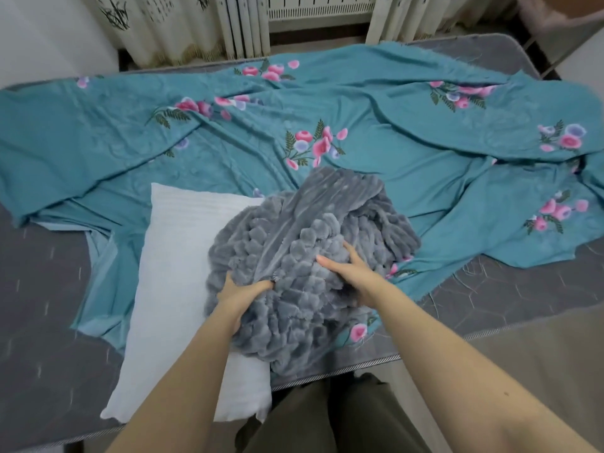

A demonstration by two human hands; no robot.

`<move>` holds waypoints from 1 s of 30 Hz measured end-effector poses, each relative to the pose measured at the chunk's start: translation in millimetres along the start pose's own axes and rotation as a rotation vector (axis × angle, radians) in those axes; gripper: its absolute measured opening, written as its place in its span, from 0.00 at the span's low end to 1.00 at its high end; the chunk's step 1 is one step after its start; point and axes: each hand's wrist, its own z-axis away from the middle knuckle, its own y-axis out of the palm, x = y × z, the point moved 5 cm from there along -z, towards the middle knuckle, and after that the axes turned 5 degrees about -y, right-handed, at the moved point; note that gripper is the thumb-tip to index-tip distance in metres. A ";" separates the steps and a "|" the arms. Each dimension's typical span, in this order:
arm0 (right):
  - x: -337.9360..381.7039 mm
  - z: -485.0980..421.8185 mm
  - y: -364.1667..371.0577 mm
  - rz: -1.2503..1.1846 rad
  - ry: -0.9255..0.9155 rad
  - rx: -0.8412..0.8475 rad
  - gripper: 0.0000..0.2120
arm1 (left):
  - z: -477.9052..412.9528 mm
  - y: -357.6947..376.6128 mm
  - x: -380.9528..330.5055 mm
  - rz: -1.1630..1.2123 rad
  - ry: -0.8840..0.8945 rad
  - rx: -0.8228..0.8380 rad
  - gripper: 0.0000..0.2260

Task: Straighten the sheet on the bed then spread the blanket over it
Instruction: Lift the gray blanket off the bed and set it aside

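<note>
A teal sheet (376, 132) with pink flowers lies rumpled and skewed across the grey mattress (42, 289), with deep folds at the right and left. A bunched grey plush blanket (313, 230) sits in a heap near the front edge, partly on the sheet and partly on a white pillow (173, 256). My left hand (240, 294) grips the heap's lower left side, fingers sunk into the pile. My right hand (348, 273) clutches its right side, thumb on top.
The pillow lies at an angle at the front left, its corner over the mattress edge. Bare mattress shows at the left and front right. Curtains (170, 24) and a radiator (320, 8) stand beyond the far edge. My legs in dark trousers press against the front edge.
</note>
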 end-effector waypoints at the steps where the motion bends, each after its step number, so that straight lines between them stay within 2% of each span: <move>1: -4.9 0.3 9.9 -0.076 0.025 0.019 0.51 | 3.0 0.3 -2.2 0.037 0.035 0.046 0.39; 3: -13.4 0.7 23.6 -0.217 0.019 0.010 0.44 | 11.6 3.8 -12.2 0.029 0.092 0.127 0.25; 6: -9.3 17.1 23.6 -0.358 -0.018 -0.053 0.31 | 28.1 8.2 -35.0 0.003 0.180 0.171 0.18; 8: 1.3 31.7 12.3 -0.411 -0.092 -0.072 0.27 | 42.3 15.6 -55.8 -0.011 0.252 0.185 0.17; 13: 44.5 87.0 -36.6 -0.480 -0.272 -0.199 0.28 | 96.1 64.2 -118.1 -0.151 0.438 0.299 0.20; 21: 71.0 199.3 -153.1 -0.748 -0.548 -0.436 0.20 | 225.7 185.6 -213.1 -0.468 0.874 0.498 0.16; 23: 66.4 223.3 -182.0 -0.806 -0.626 -0.514 0.20 | 259.8 222.2 -222.9 -0.522 0.969 0.553 0.19; 26: 53.0 260.9 -226.8 -0.881 -0.682 -0.661 0.27 | 307.4 279.5 -224.7 -0.584 1.063 0.602 0.32; 30: 27.3 312.3 -293.8 -0.926 -0.732 -0.775 0.41 | 359.8 358.9 -208.1 -0.603 1.129 0.674 0.35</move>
